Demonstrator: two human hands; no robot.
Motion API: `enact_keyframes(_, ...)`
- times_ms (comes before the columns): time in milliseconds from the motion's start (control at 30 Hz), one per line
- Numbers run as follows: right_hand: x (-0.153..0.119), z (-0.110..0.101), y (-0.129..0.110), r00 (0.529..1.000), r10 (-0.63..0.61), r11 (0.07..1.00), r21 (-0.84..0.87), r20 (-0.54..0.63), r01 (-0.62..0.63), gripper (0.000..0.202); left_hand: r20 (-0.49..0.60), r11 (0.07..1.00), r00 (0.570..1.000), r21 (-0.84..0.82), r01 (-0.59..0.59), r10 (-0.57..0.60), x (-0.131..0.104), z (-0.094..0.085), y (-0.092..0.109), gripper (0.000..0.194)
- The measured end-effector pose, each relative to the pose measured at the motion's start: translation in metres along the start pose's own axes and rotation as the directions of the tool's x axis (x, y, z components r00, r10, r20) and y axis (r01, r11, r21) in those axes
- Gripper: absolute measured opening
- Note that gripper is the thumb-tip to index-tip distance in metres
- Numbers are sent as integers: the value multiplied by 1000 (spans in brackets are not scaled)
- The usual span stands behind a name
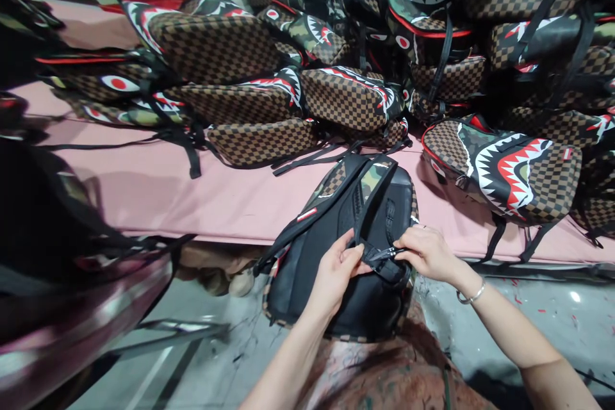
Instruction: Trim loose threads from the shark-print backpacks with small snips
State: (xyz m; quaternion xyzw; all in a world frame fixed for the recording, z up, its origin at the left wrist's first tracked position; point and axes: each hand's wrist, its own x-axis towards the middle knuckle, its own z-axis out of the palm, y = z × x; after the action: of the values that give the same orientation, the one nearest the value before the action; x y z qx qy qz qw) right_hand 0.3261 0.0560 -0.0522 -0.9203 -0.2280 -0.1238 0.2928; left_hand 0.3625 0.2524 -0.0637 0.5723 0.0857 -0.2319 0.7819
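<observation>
A black backpack (307, 288) with checkered edging lies back side up, its top on the pink table and its lower end over my lap. My left hand (339, 266) pinches one of its black shoulder straps (377, 195) near the buckle end. In my right hand (425, 253) is a small pair of thread snips (385, 254), gripped with the fingers closed. The pointed metal blades face left and meet the strap's webbing just beside my left fingertips. Whether the blades touch a thread is too small to tell.
On the pink table (158, 198), several checkered backpacks (259, 141) with shark-mouth prints are stacked along the back. Another shark-print backpack (509, 166) lies to the right. A dark, blurred bulk fills the left side. Red scraps dot the grey floor (542, 307).
</observation>
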Motion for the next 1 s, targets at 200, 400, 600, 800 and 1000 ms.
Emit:
enact_keyframes(200,-8,13,7,940,333,879,386,-76,-280,14,-102,996,990,6,-92,93,15,-17,0,78)
enact_keyframes(400,-50,63,3,731,682,578,607,7,-545,24,-143,977,974,150,-155,176,25,-33,-7,73)
enact_keyframes(600,-39,85,-11,668,742,556,610,-58,-565,25,-90,891,950,384,-243,298,23,-38,-23,66)
enact_keyframes(800,-11,96,-14,688,725,603,522,-41,-604,21,30,553,787,695,-460,616,6,-39,-18,24)
enact_keyframes(1000,-15,103,-15,724,687,599,606,-54,-523,17,306,578,877,664,-476,371,20,-26,9,20)
